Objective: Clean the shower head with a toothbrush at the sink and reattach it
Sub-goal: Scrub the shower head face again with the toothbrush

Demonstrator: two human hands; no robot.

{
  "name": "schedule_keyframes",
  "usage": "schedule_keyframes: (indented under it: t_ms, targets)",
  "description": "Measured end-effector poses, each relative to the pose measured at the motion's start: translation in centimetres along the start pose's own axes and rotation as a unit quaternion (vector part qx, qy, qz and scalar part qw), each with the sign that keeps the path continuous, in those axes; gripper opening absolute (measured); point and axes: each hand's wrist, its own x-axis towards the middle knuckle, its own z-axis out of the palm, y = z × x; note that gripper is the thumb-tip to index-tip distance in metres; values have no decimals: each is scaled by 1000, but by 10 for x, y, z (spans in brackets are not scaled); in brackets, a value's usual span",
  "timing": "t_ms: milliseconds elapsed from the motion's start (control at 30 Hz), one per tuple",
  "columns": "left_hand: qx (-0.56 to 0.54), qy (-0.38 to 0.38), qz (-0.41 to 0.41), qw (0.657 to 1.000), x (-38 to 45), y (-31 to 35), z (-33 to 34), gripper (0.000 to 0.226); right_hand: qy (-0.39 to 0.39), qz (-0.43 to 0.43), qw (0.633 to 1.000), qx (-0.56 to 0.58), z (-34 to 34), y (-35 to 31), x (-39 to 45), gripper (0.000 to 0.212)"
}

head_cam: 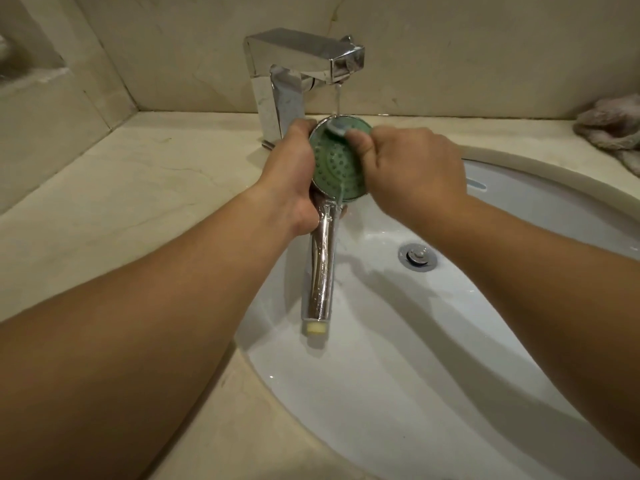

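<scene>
Grip looks the weak spot: the left hand (pixel 294 168) clasps the wet shower head (pixel 337 161) over the sink (pixel 433 341), right hand (pixel 412 168) pinching the toothbrush (pixel 337 128) against its face. Hard scrubbing under running water could make the slick handle slip.

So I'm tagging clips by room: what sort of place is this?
Most likely a home bathroom: a white sink set in a beige stone counter, a chrome faucet running, tiled walls.
</scene>
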Motion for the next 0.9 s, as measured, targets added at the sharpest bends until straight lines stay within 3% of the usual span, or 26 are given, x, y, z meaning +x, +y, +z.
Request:
schedule_keyframes:
  t_ms: [167,267,400,500,633,733,900]
  targets:
    - [-4,-1,3,1000,1,-1,1,60,-10,-29,1000,-4,3,-4,-3,58]
    - [6,2,6,1000,-1,0,1,56,1,26,1000,17,-3,-1,2,57]
    - [-17,4,14,1000,1,-1,0,58,-21,-32,999,3,4,-7,-4,57]
    - [-9,-6,10,1000,-1,0,1,56,-7,34,999,18,-4,0,3,59]
    - [-39,-8,13,999,0,1,0,55,-20,-63,998,-18,1,-5,-7,54]
    - [-39,-39,14,998,-5,1,1,51,-11,-27,999,-32,-6,-3,-1,55]
    - [-60,-36,20,997,-6,2,1,49,-21,-95,994,-46,-3,-6,-8,53]
